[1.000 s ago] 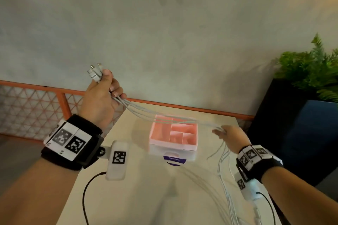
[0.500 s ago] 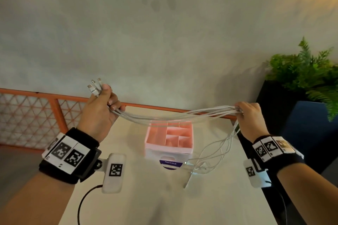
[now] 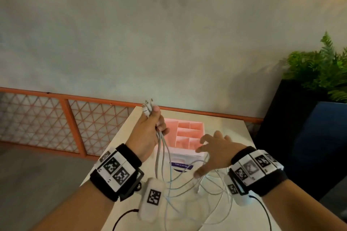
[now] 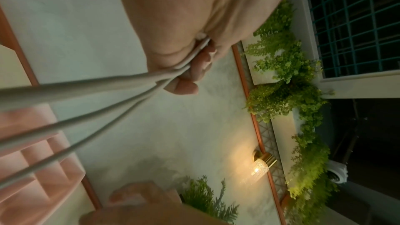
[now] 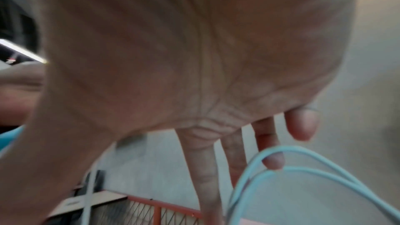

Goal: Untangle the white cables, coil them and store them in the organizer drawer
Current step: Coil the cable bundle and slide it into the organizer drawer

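Observation:
My left hand [image 3: 153, 127] grips a bundle of white cables [image 3: 163, 155] just below their connectors [image 3: 148, 107], which stick up past the thumb. It hovers over the left side of the pink organizer drawer [image 3: 187, 128]. From the fist the cables hang down and spread in loose loops over the table [image 3: 236, 133]. My right hand [image 3: 212, 149] floats in front of the organizer with fingers spread; cable loops pass under it. In the right wrist view a cable loop [image 5: 303, 153] crosses one straight fingertip [image 5: 272, 160]. The left wrist view shows curled fingers [image 4: 184, 86] clamping the cables [image 4: 97, 83].
An orange lattice railing [image 3: 75, 118] runs behind the table along a grey wall. A black planter [image 3: 293, 127] with a fern [image 3: 319, 73] stands at the table's right. A lit wall lamp [image 4: 262, 162] shows in the left wrist view.
My right hand released the stretched cables and came down to the left, fingers now spread. My left hand swung right over the organizer. The cables went from taut to hanging slack.

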Tool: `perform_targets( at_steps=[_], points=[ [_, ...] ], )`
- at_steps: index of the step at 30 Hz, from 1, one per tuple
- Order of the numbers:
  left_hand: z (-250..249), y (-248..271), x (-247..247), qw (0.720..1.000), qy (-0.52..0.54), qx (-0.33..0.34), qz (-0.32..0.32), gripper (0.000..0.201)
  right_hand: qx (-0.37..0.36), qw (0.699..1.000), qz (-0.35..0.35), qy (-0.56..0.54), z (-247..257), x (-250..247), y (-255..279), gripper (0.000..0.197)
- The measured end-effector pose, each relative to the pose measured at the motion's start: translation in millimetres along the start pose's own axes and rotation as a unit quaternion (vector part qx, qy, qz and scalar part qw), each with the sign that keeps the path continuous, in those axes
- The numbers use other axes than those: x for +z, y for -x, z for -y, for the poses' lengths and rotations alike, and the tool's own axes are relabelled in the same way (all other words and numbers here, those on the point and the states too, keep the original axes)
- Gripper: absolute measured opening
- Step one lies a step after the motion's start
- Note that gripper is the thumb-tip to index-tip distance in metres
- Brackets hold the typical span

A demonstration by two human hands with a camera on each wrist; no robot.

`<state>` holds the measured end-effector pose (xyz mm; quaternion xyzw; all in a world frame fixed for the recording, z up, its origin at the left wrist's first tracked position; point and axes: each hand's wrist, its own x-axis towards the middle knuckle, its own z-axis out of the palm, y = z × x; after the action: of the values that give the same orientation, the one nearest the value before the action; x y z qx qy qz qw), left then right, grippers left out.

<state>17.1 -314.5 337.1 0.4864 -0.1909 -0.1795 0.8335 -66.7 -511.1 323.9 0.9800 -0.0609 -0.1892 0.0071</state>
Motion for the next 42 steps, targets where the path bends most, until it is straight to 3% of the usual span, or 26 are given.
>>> perform_targets(
  at_steps=[2, 5, 7, 8, 10, 12, 13, 16, 17, 21, 25, 26, 28, 30, 32, 34, 36, 37, 39, 42],
  points=[
    [2.5, 1.5, 4.5, 1.0, -0.005, -0.011, 0.002, 0.028, 0.01, 0.999, 0.006, 0.044, 13.2, -0.5, -1.2, 0.088],
    [0.0, 3.5, 6.9, 1.0, 0.003, -0.014, 0.005, 0.028, 0.025, 0.99, 0.032, 0.138, 10.4, 14.8, -11.0, 0.094],
    [-2.9, 3.8, 5.6, 1.0, 0.011, -0.011, 0.005, 0.028, 0.015, 0.988, 0.056, 0.14, 7.1, 28.0, -15.6, 0.098],
    [-3.8, 3.9, 4.8, 1.0, 0.014, -0.011, 0.005, 0.028, -0.005, 0.993, 0.066, 0.098, 7.1, 32.7, -17.7, 0.1],
    [-3.1, 5.0, 5.7, 1.0, 0.022, -0.018, 0.007, 0.028, -0.086, 0.989, 0.087, -0.088, 17.2, 34.1, -16.8, 0.105],
    [0.3, 6.8, 9.5, 0.999, 0.029, -0.023, 0.012, 0.027, -0.17, 0.937, 0.081, -0.295, 38.6, 30.4, -14.0, 0.101],
    [1.1, 7.6, 11.7, 0.999, 0.033, -0.023, 0.016, 0.026, -0.19, 0.918, 0.056, -0.345, 46.9, 34.0, -17.5, 0.089],
    [-6.7, 5.7, 6.5, 0.998, 0.058, -0.005, 0.025, 0.023, -0.202, 0.895, 0.009, -0.398, 56.1, 51.9, -28.8, 0.016],
    [-12.3, 4.5, -0.2, 0.998, 0.064, 0.004, 0.019, 0.022, -0.191, 0.883, 0.006, -0.428, 52.5, 58.1, -30.8, 0.003],
    [-17.9, -0.8, -44.9, 0.996, 0.073, 0.023, -0.052, 0.021, -0.162, 0.863, -0.103, -0.467, 29.0, 45.5, -14.2, 0.022],
    [10.5, 2.9, -80.4, 0.987, -0.019, -0.072, -0.142, 0.012, -0.172, 0.83, -0.157, -0.506, 8.4, 15.9, -1.3, 0.035],
    [19.0, 3.2, -87.7, 0.982, -0.038, -0.11, -0.147, 0.009, -0.17, 0.837, -0.161, -0.495, 5.0, 11.4, -1.2, 0.036],
    [36.2, 1.1, -98.9, 0.966, -0.1, -0.175, -0.164, 0.045, -0.167, 0.875, -0.169, -0.421, 1.5, 4.1, -2.4, 0.036],
    [39.7, 1.5, -93.7, 0.941, -0.213, -0.164, -0.204, 0.072, -0.164, 0.908, -0.168, -0.346, 0.9, -2.9, -2.9, 0.034],
    [36.8, 5.9, -71.7, 0.937, -0.303, -0.082, -0.151, 0.076, -0.164, 0.922, -0.154, -0.314, 4.2, -8.5, -2.4, 0.034],
    [38.8, 12.8, -41.5, 0.934, -0.357, -0.027, 0.021, 0.074, -0.173, 0.926, -0.14, -0.304, 11.3, -12.9, -1.2, 0.034],
    [55.5, 17.5, -20.8, 0.917, -0.37, -0.036, 0.142, 0.065, -0.181, 0.923, -0.149, -0.305, 16.6, -20.6, 0.7, 0.031],
    [65.7, 18.4, -16.8, 0.922, -0.355, -0.034, 0.153, 0.05, -0.184, 0.918, -0.162, -0.312, 17.2, -25.5, 2.5, 0.032],
    [78.6, 19.4, -15.8, 0.951, -0.289, -0.041, 0.097, 0.005, -0.176, 0.896, -0.19, -0.36, 12.9, -34.8, 6.6, 0.034],
    [85.3, 22.9, -21.3, 0.96, -0.265, -0.08, 0.051, 0.03, -0.145, 0.848, -0.228, -0.456, -1.5, -40.5, 11.2, 0.036]
  ],
)
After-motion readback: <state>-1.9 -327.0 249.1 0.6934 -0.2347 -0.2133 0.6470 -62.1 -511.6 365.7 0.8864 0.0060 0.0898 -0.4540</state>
